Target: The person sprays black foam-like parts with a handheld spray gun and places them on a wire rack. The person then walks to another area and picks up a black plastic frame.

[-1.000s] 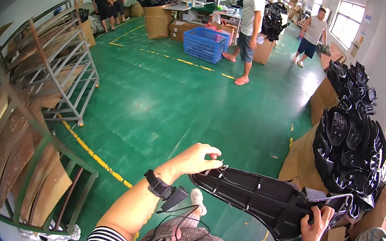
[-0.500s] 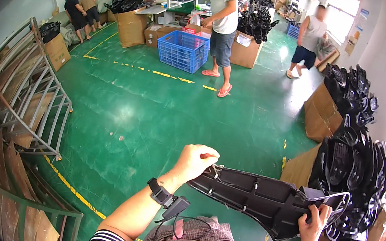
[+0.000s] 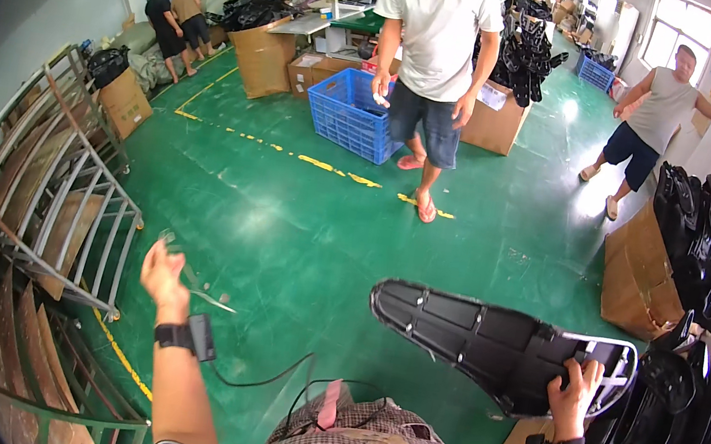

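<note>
A long, tapered black moulded panel point(image 3: 485, 338) hangs in front of me, its ribbed hollow side up and pale trim around its wide right end. My right hand point(image 3: 574, 391) is closed on that wide end, fingers curled over the inner face. Well off to the left, my left hand point(image 3: 167, 275) is raised, its fingers closed on a thin, pale, curling strip point(image 3: 217, 300) that trails to the right. The left fingers are slightly smeared by motion. Nothing joins the strip to the panel.
Metal racks point(image 3: 91, 210) with curved brown sheets stand at left. Cartons point(image 3: 642, 274) piled with black parts line the right. Ahead, a person point(image 3: 438, 41) stands beside a blue crate point(image 3: 353, 116); another person point(image 3: 651, 119) at right holds out a cloth-like thing.
My left hand has moved away from the panel's narrow end to the left, taking the strip along. The right hand keeps its hold. The person ahead has come nearer.
</note>
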Tool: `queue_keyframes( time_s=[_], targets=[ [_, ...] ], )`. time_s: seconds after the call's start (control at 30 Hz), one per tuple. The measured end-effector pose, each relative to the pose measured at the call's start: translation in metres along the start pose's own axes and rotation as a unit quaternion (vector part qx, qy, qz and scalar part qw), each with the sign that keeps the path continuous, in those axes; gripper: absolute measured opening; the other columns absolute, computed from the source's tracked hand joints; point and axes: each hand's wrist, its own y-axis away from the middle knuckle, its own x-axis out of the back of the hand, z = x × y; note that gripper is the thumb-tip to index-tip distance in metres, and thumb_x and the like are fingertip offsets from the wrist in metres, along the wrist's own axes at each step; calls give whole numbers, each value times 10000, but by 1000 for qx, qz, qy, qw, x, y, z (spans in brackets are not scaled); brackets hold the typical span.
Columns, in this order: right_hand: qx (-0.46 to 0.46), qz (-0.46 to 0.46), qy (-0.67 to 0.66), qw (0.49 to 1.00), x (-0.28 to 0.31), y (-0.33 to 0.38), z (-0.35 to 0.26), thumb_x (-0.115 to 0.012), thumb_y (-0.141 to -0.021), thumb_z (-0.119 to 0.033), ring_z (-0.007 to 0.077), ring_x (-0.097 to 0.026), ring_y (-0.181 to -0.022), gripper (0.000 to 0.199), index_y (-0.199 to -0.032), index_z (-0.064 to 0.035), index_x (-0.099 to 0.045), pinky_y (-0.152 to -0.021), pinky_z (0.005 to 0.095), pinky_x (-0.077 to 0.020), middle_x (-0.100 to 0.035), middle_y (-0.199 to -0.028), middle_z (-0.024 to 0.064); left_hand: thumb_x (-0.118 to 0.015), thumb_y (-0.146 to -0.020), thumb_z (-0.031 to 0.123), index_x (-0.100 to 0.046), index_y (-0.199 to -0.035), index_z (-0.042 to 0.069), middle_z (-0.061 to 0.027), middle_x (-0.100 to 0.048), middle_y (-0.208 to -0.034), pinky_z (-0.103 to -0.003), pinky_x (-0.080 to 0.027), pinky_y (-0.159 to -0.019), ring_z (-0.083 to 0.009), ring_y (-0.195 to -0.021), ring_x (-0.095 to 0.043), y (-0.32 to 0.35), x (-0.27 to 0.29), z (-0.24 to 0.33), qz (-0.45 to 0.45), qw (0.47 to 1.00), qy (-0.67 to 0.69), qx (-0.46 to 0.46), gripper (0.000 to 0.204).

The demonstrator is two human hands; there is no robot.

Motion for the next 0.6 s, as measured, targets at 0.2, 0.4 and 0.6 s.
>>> queue_keyframes(
  time_s=[0.2,0.4,0.6],
  targets=[
    [-24,51,27,998,-65,-145,54,-587,-556,-34,329,-431,-837,299,-855,-19,-583,-775,424,-390,-416,-825,154,-491,-891,165,-544,-720,47,-22,-516,-625,-257,-371,-482,-115,-545,-464,-25,59,-147,25,952,-304,4,215],
    [-83,95,86,988,-112,-263,88,-601,-556,-23,331,-425,-873,302,-857,-23,-573,-776,429,-380,-424,-845,152,-389,-946,359,-501,-742,10,-89,-464,-491,-361,-392,-382,-213,-404,-495,-45,-10,-307,49,921,-342,178,419],
    [-141,144,134,970,-155,-364,137,-577,-539,-68,334,-435,-909,297,-835,-53,-595,-793,439,-380,-445,-856,140,-467,-888,376,-515,-888,52,-65,-527,-638,-345,-451,-407,-246,-490,-562,-92,-224,-389,-90,860,-380,328,328]
  ],
)
